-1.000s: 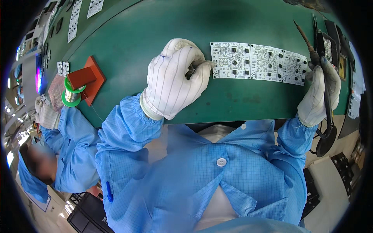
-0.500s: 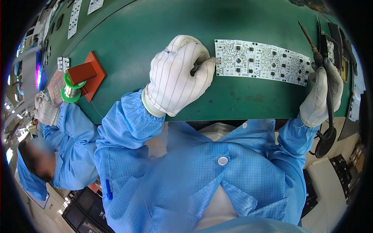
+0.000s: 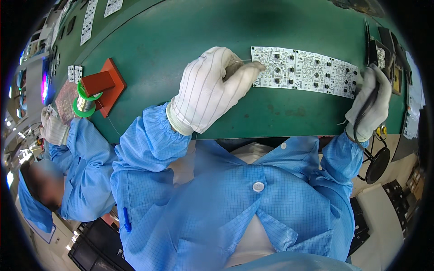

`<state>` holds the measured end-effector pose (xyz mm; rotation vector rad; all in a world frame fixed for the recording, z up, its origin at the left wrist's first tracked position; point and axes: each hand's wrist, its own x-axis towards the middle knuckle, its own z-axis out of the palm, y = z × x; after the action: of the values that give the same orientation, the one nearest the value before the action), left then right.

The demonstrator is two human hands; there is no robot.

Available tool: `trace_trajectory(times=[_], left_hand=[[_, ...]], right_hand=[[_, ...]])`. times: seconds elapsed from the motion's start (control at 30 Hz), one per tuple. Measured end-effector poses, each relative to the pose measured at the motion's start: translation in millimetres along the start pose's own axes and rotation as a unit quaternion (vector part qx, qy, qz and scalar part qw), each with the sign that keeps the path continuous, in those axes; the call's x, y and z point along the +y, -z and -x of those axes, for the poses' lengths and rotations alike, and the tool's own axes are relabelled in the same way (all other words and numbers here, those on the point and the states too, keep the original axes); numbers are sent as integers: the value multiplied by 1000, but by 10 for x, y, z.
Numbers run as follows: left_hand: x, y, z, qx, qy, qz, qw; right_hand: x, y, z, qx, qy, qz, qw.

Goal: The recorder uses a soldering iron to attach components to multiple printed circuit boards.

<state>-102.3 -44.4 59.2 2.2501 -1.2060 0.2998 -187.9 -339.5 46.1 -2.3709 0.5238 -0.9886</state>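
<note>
My left hand [image 3: 212,90], in a striped white glove, is closed in a pinch at the left end of a white circuit board panel [image 3: 312,72]. A short, thin solder wire [image 3: 244,60] shows by its fingers, over the panel's left edge. The panel lies flat on the green mat and carries several small black parts. At the panel's right end, my gloved right hand [image 3: 373,101] is closed round a soldering iron, whose dark cable [image 3: 359,124] hangs down past the wrist. The iron's tip cannot be made out now.
A solder spool [image 3: 84,105] with green rims sits on a red-brown stand [image 3: 115,83] at left, its wire trailing toward my sleeve. A co-worker's gloved hand [image 3: 54,128] is beyond it. More board strips [image 3: 89,22] lie far left. A dark holder [image 3: 382,54] stands at right.
My left hand has shifted slightly right, its fingertips now over the panel's left edge. My right hand has turned and the iron's tip, raised before, is out of sight.
</note>
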Motion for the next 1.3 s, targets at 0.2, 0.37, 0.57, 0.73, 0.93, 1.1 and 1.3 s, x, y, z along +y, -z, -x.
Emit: trace_trajectory(times=[0.2,0.37,0.57,0.73,0.93,1.1,1.3], left_hand=[[125,90,-90,-88,281,245,924],[138,148,-33,56,341,354,869],[183,66,58,218,151,313,912],[228,64,23,242,86,289,922],[200,88,43,248,64,236,937],[223,62,66,267,75,234,932],[210,59,90,272,72,235,930]], right_hand=[[-99,73,-32,-109,91,176,974],[15,54,72,-77,-58,-222,970],[59,107,70,-65,-25,-269,961],[48,161,-19,-89,-9,-268,959],[30,162,-28,-99,-3,-284,954],[14,191,-39,-92,13,-265,960],[3,159,-24,-70,16,-296,952]])
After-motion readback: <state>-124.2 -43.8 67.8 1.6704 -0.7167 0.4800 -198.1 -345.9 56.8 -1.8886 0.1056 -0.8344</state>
